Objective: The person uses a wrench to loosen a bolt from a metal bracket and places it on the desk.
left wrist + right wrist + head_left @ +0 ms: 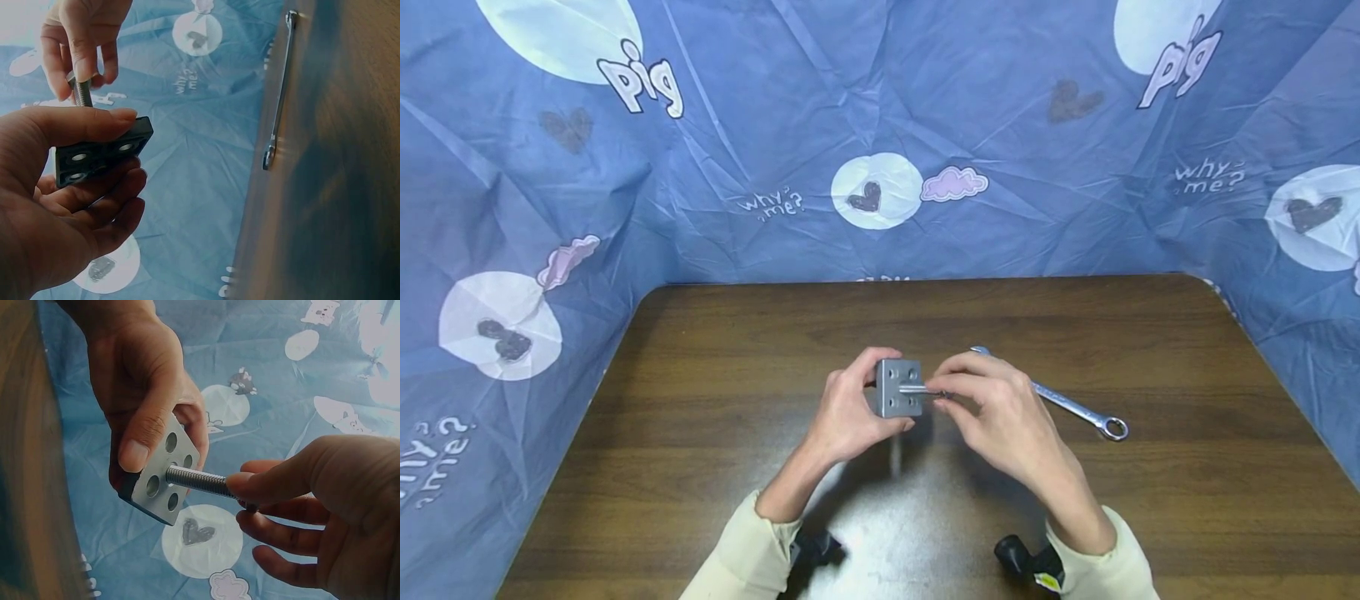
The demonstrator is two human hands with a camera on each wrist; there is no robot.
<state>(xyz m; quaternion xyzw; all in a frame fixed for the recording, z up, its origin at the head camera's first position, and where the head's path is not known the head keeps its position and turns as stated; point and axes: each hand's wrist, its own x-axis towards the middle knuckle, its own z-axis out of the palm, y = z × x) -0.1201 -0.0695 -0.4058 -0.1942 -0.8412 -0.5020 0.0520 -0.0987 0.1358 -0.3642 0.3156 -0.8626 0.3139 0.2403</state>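
Note:
My left hand (848, 412) grips a square metal plate (164, 472) by its edges, thumb on one side and fingers on the other. The plate has several holes around a central one. A threaded bolt (201, 480) stands straight out of that central hole. With thumb and fingertips, my right hand (1000, 408) pinches the bolt at its head end. In the left wrist view the bolt (82, 92) rises above the plate (103, 151) between the two hands. Both hands hold these parts above the table.
A combination wrench (1078, 408) lies on the wooden table (715, 358), to the right and partly behind my right hand. Blue printed cloth (880, 100) hangs around the table's back and sides. Black devices (1017, 557) are strapped near both wrists.

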